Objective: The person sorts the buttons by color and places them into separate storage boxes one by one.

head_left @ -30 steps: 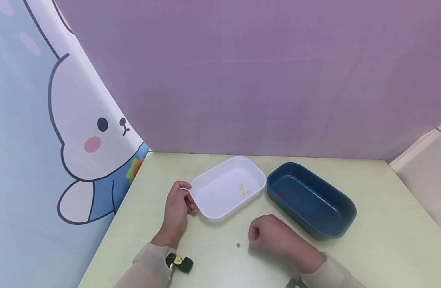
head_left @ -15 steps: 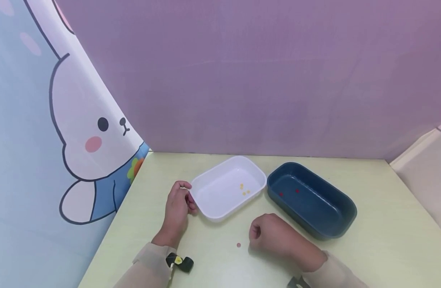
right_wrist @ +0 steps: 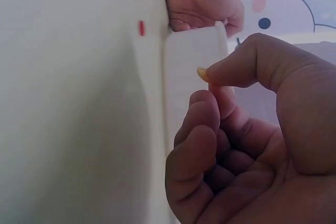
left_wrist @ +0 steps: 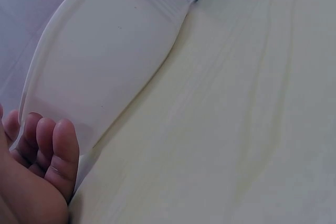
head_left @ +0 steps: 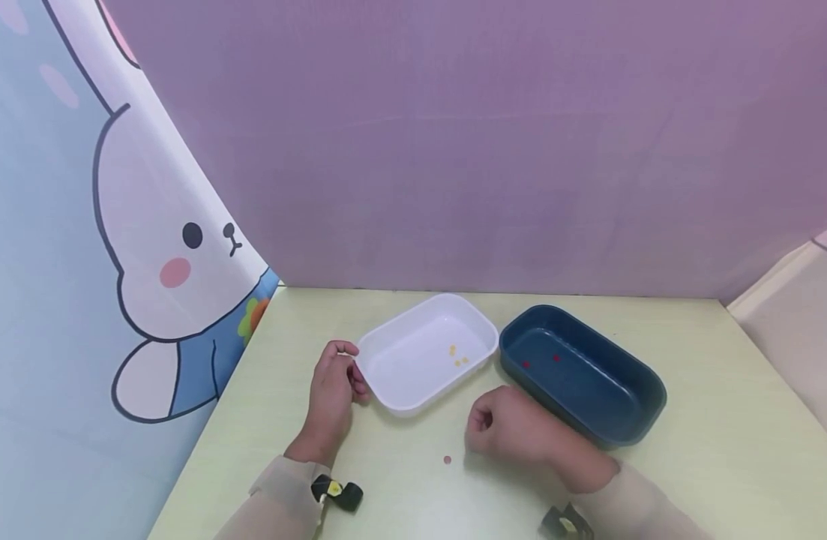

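Observation:
A white tray (head_left: 413, 360) lies at an angle left of the middle of the table, several small yellow pieces (head_left: 456, 356) on its floor. My left hand (head_left: 331, 386) holds its left end, fingers curled against the wall and rim, as the left wrist view shows from close by. My right hand (head_left: 510, 427) hovers in front of the dark blue tray (head_left: 582, 375). Between thumb and index finger it pinches a small yellow piece (right_wrist: 202, 73), hidden in the head view. A small flat red piece (head_left: 447, 460) lies on the table left of this hand.
Two small red pieces (head_left: 556, 358) lie in the dark blue tray, whose near-left corner almost meets the white one. A purple cloth wall (head_left: 494, 150) rises behind the table (head_left: 305, 315). A curtain with a rabbit print (head_left: 163, 225) hangs on the left.
My right hand has risen slightly, away from the table's front edge, still curled. The left hand, both trays and the red piece on the table stay put.

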`<state>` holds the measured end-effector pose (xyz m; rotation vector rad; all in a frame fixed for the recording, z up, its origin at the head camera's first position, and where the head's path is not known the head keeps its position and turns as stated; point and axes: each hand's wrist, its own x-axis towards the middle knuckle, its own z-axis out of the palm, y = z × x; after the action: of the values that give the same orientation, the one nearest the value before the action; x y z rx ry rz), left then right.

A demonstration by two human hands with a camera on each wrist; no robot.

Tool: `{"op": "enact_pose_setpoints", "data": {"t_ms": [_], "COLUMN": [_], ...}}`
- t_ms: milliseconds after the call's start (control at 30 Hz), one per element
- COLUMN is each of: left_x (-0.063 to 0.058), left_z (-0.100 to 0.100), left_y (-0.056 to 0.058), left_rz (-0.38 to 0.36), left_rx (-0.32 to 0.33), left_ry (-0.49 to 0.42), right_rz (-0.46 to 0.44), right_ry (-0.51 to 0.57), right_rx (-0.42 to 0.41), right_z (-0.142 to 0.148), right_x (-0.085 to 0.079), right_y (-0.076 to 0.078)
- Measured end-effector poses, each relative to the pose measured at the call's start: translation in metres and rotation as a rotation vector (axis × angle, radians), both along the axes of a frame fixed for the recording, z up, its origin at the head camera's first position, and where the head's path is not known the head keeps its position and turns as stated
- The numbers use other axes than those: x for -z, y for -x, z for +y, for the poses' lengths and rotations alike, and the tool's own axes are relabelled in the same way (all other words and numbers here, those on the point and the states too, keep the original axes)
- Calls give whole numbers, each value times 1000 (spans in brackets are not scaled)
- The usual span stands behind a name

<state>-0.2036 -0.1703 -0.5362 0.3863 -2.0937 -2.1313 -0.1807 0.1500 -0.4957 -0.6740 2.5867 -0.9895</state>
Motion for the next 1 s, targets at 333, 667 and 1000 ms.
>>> {"op": "enact_pose_setpoints", "data": {"t_ms": [333, 667, 1000], "left_x": [1, -2, -2], "left_z": [0, 2, 4], "left_y": [-1, -2, -2], "left_rz": [10, 13, 1], "left_rx": [3, 12, 16], "left_ry": [11, -1, 15], "right_rz": [31, -73, -171], "right_ry": [15, 33, 56], "right_rx": [-29, 46, 128], "right_z": [4, 4, 2], "right_x": [-41, -71, -67], "right_y": [27, 66, 102]}}
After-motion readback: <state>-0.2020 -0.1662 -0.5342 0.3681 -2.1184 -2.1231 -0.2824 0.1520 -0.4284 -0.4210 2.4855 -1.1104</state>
